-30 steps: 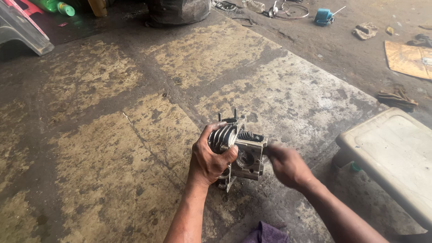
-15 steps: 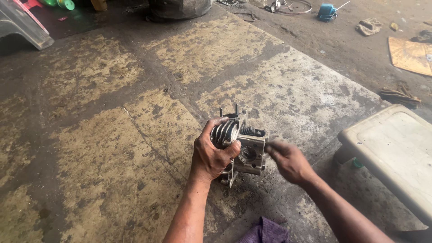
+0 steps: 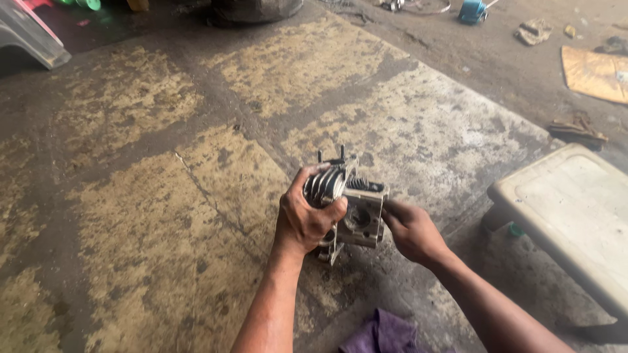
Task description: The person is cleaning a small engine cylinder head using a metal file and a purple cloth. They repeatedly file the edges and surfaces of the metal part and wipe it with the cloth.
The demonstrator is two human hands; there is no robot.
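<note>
while the left hand (image 3: 306,219) grips it, the finned metal cylinder head (image 3: 347,202) looks grimy.

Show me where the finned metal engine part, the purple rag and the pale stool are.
finned engine cylinder head (image 3: 358,219): head view, on its flat grey side face.
purple rag (image 3: 383,332): head view, on its folded middle.
pale plastic stool (image 3: 575,209): head view, on its bare top.

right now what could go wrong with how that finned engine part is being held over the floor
The left hand alone grips the finned engine part, which stands on its lower edge on the stained concrete floor; a slip could tip it onto that hard surface. The right hand has its fingers against the part's side near the exposed spring, so they could get pinched.
</note>
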